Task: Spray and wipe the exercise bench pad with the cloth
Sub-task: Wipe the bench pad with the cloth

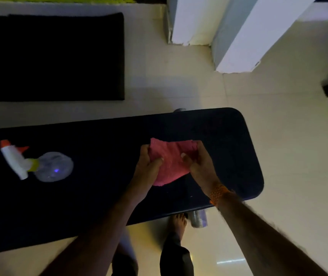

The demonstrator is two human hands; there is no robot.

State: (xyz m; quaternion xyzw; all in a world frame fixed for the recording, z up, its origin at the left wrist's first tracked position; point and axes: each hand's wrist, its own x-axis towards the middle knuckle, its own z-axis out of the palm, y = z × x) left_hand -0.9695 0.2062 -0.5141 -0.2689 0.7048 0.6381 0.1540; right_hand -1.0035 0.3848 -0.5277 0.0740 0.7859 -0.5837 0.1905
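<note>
- The dark bench pad (99, 156) runs across the view from the left edge to a rounded end on the right, above a pale tiled floor (278, 136).
- A black mat (55, 56) lies on the floor beyond the pad, well apart from it.
- The pink cloth (171, 160) sits on the pad near its right end, bunched between both hands.
- The left hand (149, 172) pinches the cloth's left edge, thumb on top and fingers curled under.
- The right hand (201, 166) clamps the cloth's right edge the same way; an orange bead bracelet (219, 193) circles that wrist.
- A clear spray bottle (35, 164) with a white and orange trigger head stands on the pad's left part, well apart from the cloth.
- A bare foot (179, 224) shows below the pad's near edge.
</note>
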